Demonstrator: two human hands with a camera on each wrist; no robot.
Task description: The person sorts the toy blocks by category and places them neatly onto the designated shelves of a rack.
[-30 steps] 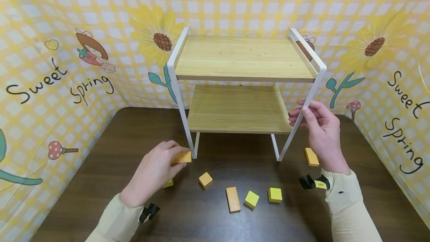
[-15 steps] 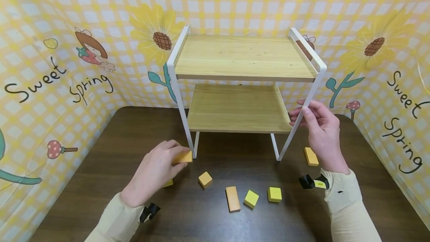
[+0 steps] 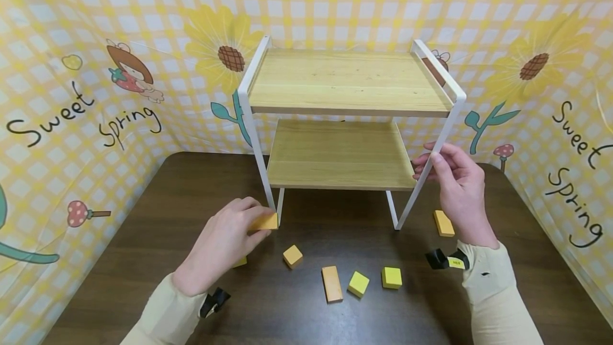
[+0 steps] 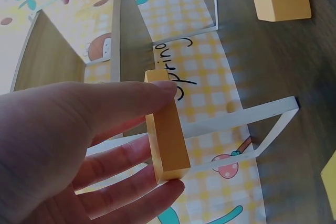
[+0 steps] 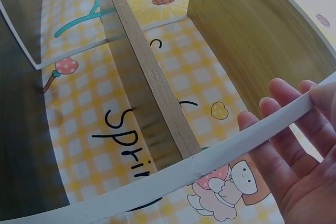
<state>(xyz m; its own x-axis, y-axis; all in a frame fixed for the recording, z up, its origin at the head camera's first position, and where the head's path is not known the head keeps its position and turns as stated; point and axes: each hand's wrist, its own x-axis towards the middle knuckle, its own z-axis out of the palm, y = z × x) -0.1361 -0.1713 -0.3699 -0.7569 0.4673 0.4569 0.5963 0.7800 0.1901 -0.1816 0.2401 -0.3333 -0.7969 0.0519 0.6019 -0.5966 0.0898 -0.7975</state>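
My left hand [image 3: 222,241] pinches an orange rectangular block [image 3: 265,222] between thumb and fingers, beside the front left foot of a two-tier shelf rack. Up close, the left wrist view shows the block [image 4: 169,140] gripped along its length, with a white leg of the rack [image 4: 236,121] behind it. The rack has two light wooden boards, the upper board [image 3: 345,81] and the lower board [image 3: 340,156]. On the other side, my right hand [image 3: 462,185] holds the front right white upright [image 5: 226,153], thumb in front and fingers behind it.
In front of the rack lie an orange cube [image 3: 293,256], a flat orange block [image 3: 332,284] and two yellow cubes, one angled [image 3: 358,284] and one squarer [image 3: 392,277]. Another orange block [image 3: 444,223] lies near my right wrist. A yellow block [image 3: 241,262] is partly hidden under my left hand.
My left hand has shifted slightly right and up with the orange block, which now overlaps the rack's front left foot in the head view. The right hand stays put.
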